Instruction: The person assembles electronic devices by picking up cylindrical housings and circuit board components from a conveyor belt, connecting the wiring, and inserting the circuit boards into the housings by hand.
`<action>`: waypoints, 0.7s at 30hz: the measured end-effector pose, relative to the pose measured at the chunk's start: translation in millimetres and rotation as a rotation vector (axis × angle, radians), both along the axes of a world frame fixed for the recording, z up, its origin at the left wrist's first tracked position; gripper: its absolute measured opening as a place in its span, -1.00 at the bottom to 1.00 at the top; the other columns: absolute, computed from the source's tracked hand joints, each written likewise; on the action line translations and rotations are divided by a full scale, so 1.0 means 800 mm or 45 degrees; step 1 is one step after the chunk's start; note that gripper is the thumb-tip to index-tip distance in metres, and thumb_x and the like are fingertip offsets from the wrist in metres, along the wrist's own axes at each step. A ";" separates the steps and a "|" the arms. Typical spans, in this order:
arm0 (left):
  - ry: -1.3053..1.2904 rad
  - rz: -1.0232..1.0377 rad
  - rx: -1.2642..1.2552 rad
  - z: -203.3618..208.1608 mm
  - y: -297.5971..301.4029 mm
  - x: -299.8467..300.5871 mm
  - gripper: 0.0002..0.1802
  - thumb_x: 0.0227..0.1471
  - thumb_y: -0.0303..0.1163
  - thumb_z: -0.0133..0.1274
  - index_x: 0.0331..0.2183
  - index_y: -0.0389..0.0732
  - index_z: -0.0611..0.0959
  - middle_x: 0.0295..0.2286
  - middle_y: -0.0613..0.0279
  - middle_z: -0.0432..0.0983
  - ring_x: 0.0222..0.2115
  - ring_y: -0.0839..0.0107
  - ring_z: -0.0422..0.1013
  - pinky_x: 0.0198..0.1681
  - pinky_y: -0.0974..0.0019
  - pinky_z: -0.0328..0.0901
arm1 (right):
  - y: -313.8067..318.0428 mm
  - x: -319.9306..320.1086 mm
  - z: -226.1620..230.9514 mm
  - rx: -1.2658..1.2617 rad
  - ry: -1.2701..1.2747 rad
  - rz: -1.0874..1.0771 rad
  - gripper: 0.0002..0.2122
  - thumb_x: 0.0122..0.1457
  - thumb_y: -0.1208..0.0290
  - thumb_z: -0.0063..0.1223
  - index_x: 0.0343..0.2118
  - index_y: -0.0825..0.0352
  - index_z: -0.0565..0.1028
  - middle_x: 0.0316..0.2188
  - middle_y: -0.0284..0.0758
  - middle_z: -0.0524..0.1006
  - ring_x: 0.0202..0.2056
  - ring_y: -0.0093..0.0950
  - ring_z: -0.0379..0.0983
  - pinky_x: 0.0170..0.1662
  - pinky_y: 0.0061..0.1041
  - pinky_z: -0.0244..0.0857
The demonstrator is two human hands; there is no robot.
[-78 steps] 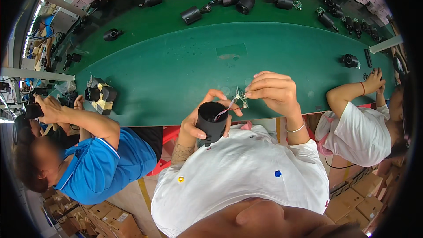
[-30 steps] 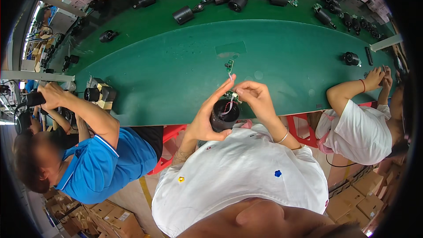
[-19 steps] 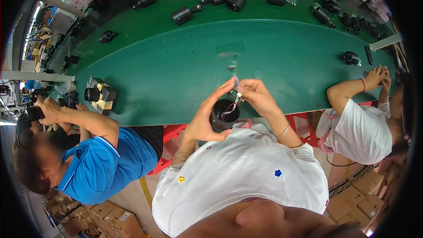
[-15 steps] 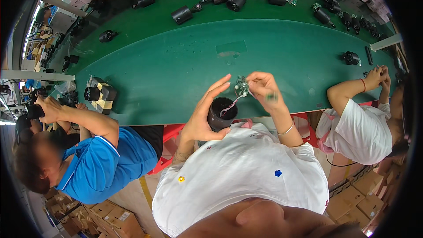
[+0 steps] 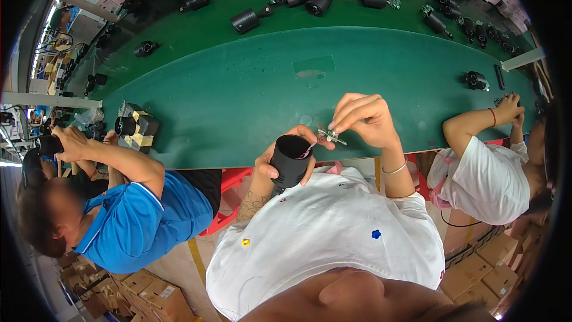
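Observation:
My left hand (image 5: 263, 168) is wrapped round a black cylindrical housing (image 5: 291, 166), its open mouth tilted up. Pinkish wires (image 5: 306, 151) come out over the rim on the right side. They lead toward a small green circuit board (image 5: 332, 138), whose edge my right hand (image 5: 370, 120) pinches between thumb and fingers. The board sits just right of the housing, close above the bench's near edge. A left fingertip reaches out beside the board; whether it touches it I cannot tell.
Several black housings (image 5: 245, 21) lie along the green belt (image 5: 179, 30) beyond the bench (image 5: 238, 95). At left stands a black block with yellow tape (image 5: 143, 132). Co-workers sit either side: one in a blue shirt (image 5: 149, 220), one in a white shirt (image 5: 488, 182).
My left hand has shifted its grip on the housing, which moved slightly left and tilted. My right hand has brought the board lower, flatter and nearer the housing's rim.

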State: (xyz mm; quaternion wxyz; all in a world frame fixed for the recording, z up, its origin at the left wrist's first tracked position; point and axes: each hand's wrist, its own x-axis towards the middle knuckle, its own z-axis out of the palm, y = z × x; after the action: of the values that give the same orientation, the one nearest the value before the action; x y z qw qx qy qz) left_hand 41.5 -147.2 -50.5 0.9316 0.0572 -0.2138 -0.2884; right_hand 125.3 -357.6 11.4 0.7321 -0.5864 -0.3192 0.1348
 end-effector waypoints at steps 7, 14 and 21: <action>-0.126 0.246 0.691 0.035 0.007 -0.004 -0.04 -0.53 -0.31 0.28 0.04 -0.32 0.35 0.01 -0.15 0.35 -0.35 0.11 0.48 -0.24 0.20 0.37 | 0.000 -0.008 -0.024 0.009 0.067 -0.080 -0.86 -0.11 0.74 0.19 -0.45 0.40 0.63 -0.47 -0.26 0.62 -0.39 -0.50 0.44 -0.29 -0.61 0.34; -0.708 0.571 1.406 0.050 0.005 -0.001 -0.17 -0.42 -0.33 0.28 0.00 -0.29 0.41 0.00 0.06 0.37 -0.06 0.19 0.35 0.09 0.20 0.17 | 0.003 -0.020 -0.039 -0.063 0.670 -0.115 -0.88 -0.06 0.71 0.21 -0.41 0.43 0.59 -0.39 -0.22 0.58 -0.36 -0.52 0.44 -0.25 -0.62 0.34; -0.745 0.867 1.730 0.063 -0.013 -0.004 -0.22 -0.37 -0.42 0.32 0.00 -0.29 0.41 -0.10 0.04 0.42 -0.16 0.20 0.41 -0.03 0.25 0.28 | 0.001 -0.025 -0.026 0.027 0.633 -0.323 -0.86 -0.08 0.75 0.21 -0.41 0.43 0.60 -0.38 -0.22 0.58 -0.36 -0.52 0.44 -0.23 -0.60 0.36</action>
State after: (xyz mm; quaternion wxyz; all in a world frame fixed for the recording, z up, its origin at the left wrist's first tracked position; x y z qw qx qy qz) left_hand 38.3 -157.4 -0.2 0.6367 0.7448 -0.1977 -0.0296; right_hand 105.5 -356.5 -9.5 0.8051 -0.5629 -0.0551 0.1785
